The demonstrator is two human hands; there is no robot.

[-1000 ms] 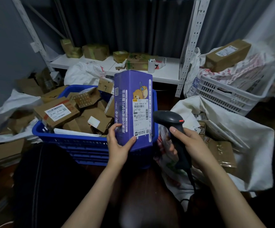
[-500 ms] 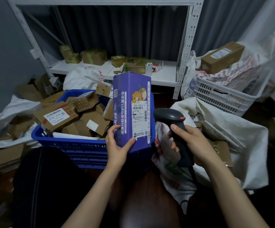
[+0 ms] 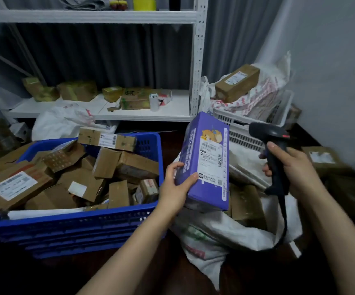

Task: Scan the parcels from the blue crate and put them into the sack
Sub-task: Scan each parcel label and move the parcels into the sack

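Observation:
My left hand grips the lower left edge of a purple box with a white shipping label and a bear picture. The box hangs tilted above the open white sack, which lies to the right of the blue crate. Brown cardboard parcels show inside the sack's mouth. My right hand holds a black barcode scanner by its handle, off to the right of the box, its cable hanging down. Several cardboard parcels fill the crate.
A white metal shelf with small boxes stands behind the crate. A white slatted basket holding a brown box and printed bags sits behind the sack. More cartons lie on the floor at left and far right.
My left hand has carried the purple box rightward from in front of the crate to above the sack. My right hand with the scanner moved right and up, away from the box.

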